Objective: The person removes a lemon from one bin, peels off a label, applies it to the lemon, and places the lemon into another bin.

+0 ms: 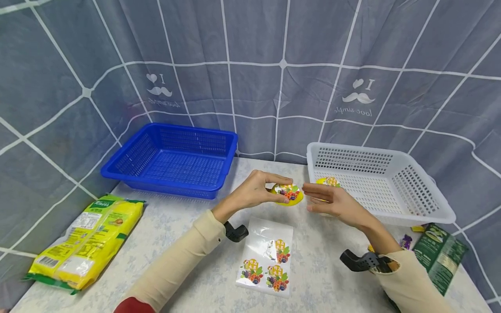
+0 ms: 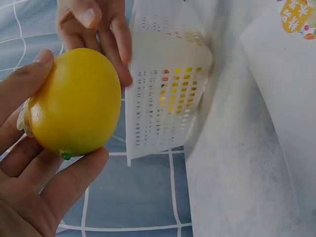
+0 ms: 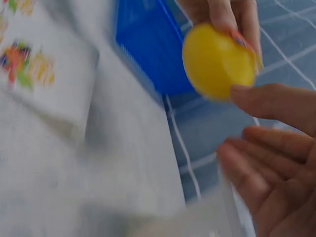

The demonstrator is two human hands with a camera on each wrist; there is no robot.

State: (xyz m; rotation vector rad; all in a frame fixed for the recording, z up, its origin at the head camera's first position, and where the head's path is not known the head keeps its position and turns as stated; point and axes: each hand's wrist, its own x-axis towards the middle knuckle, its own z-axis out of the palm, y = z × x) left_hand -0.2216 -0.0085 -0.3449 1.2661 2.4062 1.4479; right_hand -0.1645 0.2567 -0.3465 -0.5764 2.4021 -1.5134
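My left hand (image 1: 254,192) pinches a yellow lemon (image 2: 81,101) between thumb and fingers, raised above the table. A fruit-print sticker (image 1: 288,191) lies across the lemon's upper side, and its small green tip (image 2: 65,155) shows in the left wrist view. Close beside its right side is my right hand (image 1: 339,203), fingers extended and holding nothing; in the right wrist view the thumb tip overlaps the lemon's edge. Below the hands, a white sheet of fruit stickers (image 1: 261,234) lies on the table, several stickers on it. Another stickered yellow fruit (image 1: 322,180) sits in the white basket, partly hidden by the right hand.
The white basket (image 1: 415,213) stands at the back right, a blue basket (image 1: 188,167) at the back left. At the left edge lies a yellow-green Knorr bag (image 1: 94,239). A green packet (image 1: 440,256) and a small purple wrapper (image 1: 406,241) lie at the right.
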